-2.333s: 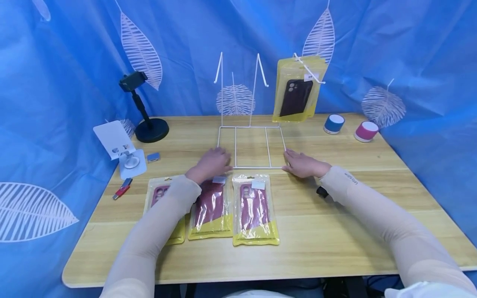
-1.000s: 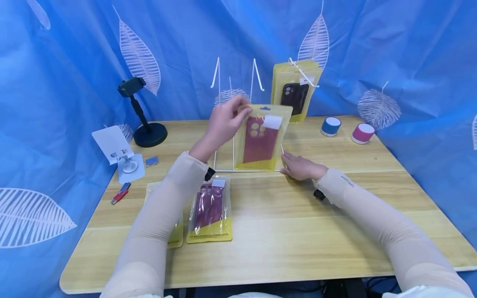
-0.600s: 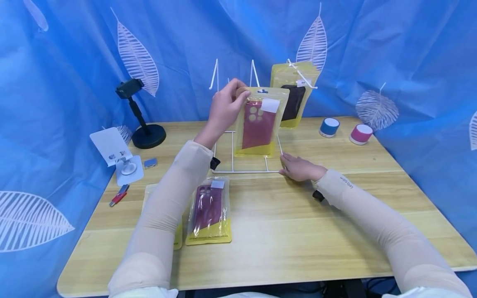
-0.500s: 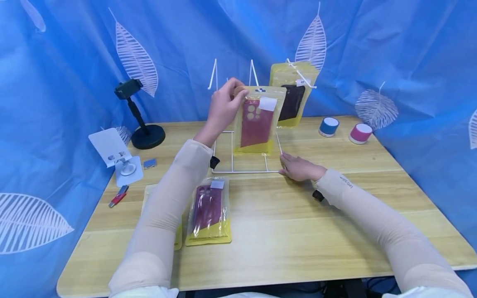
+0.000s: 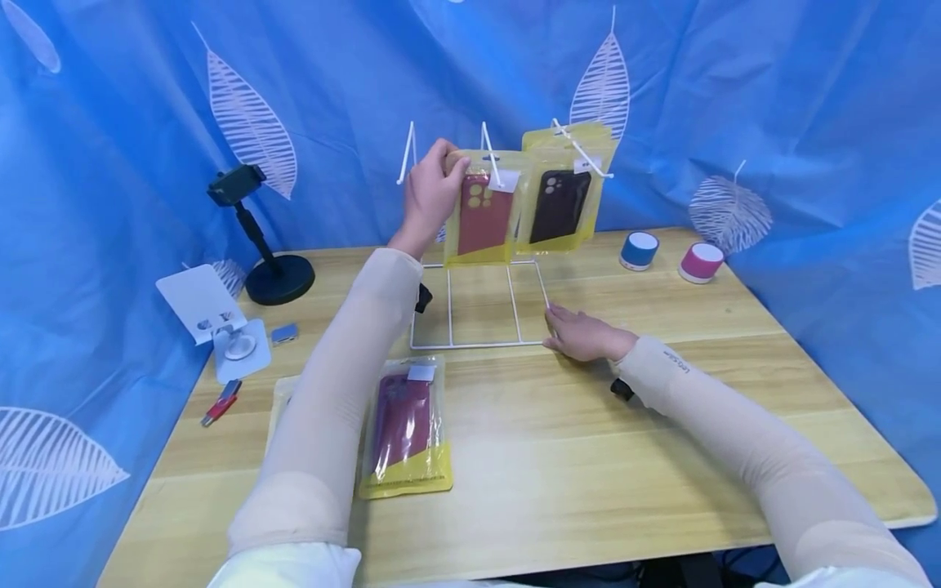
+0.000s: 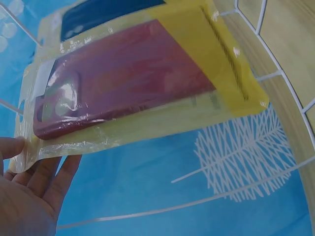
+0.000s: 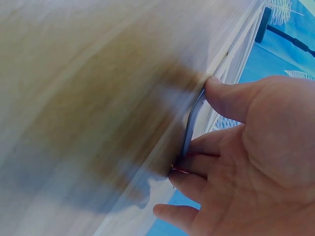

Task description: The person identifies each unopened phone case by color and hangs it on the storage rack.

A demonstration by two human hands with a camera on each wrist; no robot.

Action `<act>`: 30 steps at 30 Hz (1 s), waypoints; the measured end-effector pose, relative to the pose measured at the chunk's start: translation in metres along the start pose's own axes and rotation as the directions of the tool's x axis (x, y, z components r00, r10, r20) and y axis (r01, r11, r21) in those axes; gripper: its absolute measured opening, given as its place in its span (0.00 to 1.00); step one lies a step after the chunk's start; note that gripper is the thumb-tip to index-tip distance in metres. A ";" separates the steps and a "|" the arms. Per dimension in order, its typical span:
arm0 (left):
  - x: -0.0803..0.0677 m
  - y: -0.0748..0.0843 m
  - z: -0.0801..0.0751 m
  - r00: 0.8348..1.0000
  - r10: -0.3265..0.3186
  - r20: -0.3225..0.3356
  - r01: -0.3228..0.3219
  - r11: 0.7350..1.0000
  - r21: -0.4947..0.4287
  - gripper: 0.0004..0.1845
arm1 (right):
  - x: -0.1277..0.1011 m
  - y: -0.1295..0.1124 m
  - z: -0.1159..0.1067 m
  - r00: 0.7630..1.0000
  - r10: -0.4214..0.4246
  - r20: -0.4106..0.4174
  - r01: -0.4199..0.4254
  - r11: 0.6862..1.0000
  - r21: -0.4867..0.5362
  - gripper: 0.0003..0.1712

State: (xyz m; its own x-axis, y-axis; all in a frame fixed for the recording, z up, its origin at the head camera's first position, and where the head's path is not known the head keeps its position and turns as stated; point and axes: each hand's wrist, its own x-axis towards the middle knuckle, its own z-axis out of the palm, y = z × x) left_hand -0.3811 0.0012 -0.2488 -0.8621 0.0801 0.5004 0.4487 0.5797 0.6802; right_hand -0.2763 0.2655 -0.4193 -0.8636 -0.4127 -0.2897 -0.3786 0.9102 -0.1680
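My left hand (image 5: 430, 189) pinches the upper left edge of a yellow-and-clear packaged phone case (image 5: 485, 216), dark red inside, upright at the rack's middle prong. In the left wrist view, a white prong (image 6: 9, 106) reaches the hang slot of this phone case package (image 6: 123, 81), thumb in front and fingers behind. My right hand (image 5: 584, 335) holds the front right corner of the white wire display rack (image 5: 481, 345); the right wrist view shows thumb and fingers around the bent wire (image 7: 188, 128). Several black phone case packages (image 5: 560, 206) hang on the right prong.
A red phone case package (image 5: 403, 425) lies on the table, another (image 5: 278, 400) partly hidden under the left sleeve. At left are a black phone holder (image 5: 279, 278), white stand (image 5: 241, 347) and USB sticks (image 5: 220, 403). Blue (image 5: 639, 251) and pink (image 5: 701, 263) round speakers stand right.
My left hand has picked up the rightmost red phone case package from the table and raised it to the middle prong. My right hand stays at the rack's corner.
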 end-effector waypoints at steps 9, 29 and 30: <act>0.032 -0.003 0.017 0.996 -0.093 0.004 0.092 0.993 0.069 0.15 | -0.006 -0.002 -0.003 0.999 -0.022 -0.028 0.022 1.000 -0.003 0.40; 0.030 -0.025 0.016 0.996 -0.071 0.062 0.072 0.997 -0.012 0.30 | -0.007 -0.004 -0.003 0.999 -0.018 -0.036 0.018 1.000 0.005 0.39; 0.027 -0.025 0.015 0.996 -0.060 0.066 0.062 0.998 -0.017 0.31 | -0.007 -0.004 -0.004 0.999 -0.013 -0.034 0.014 1.000 0.008 0.39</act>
State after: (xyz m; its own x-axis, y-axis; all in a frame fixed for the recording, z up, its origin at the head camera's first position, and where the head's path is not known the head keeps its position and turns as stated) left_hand -0.4191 0.0010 -0.2607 -0.9013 0.0983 0.4218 0.3986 0.5694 0.7189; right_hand -0.2705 0.2651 -0.4132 -0.8693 -0.4233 -0.2551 -0.3875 0.9042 -0.1799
